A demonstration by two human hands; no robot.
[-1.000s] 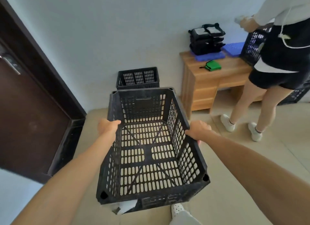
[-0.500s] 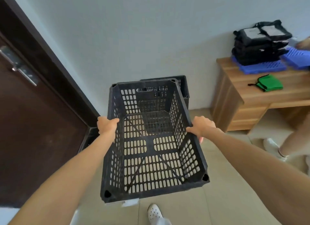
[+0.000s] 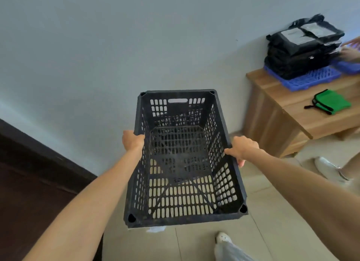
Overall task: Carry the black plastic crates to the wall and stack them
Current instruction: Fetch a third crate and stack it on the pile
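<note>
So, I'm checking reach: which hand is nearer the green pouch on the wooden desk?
Right. The right hand grips the crate on the side toward the green pouch; the left hand grips the far side.

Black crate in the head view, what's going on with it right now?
A person holds the empty black crate in the air, left hand and right hand each gripping a long side rim. Its far end points at the wall. Dark mesh shows through its floor, possibly another crate below, though I cannot be sure. On the right stands a wooden desk with a green pouch.
</note>
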